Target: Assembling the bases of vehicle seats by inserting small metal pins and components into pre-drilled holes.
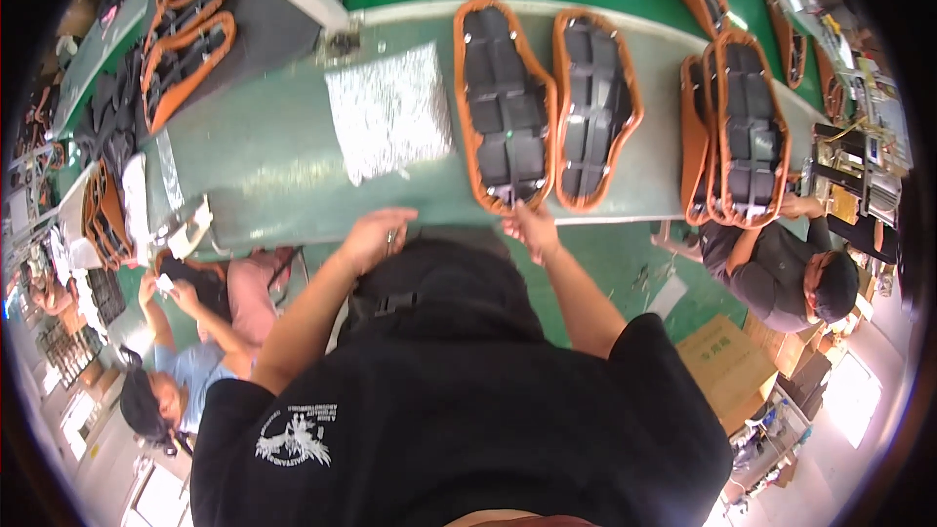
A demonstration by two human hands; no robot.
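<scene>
Two long sole-shaped pieces, with black backs crossed by straps and thick orange rims, lie side by side on the green-topped table (264, 166). My right hand (534, 232) has its fingers closed at the near end of the left sole-shaped piece (506, 102). The other sole-shaped piece (592, 102) lies just right of it, with no hand on it. My left hand (379, 237) rests by the table's near edge with its fingers stretched out loosely, a ring on one of them. Nothing shows in it. A silvery crinkled packet (388, 114) lies beyond that hand.
At the right, a co-worker (781, 268) has a hand at a stack of similar orange-rimmed pieces (747, 132). Another person (200, 361) works at the left. More such pieces (190, 68) lie at the far left. A cardboard box (727, 371) stands behind me to the right.
</scene>
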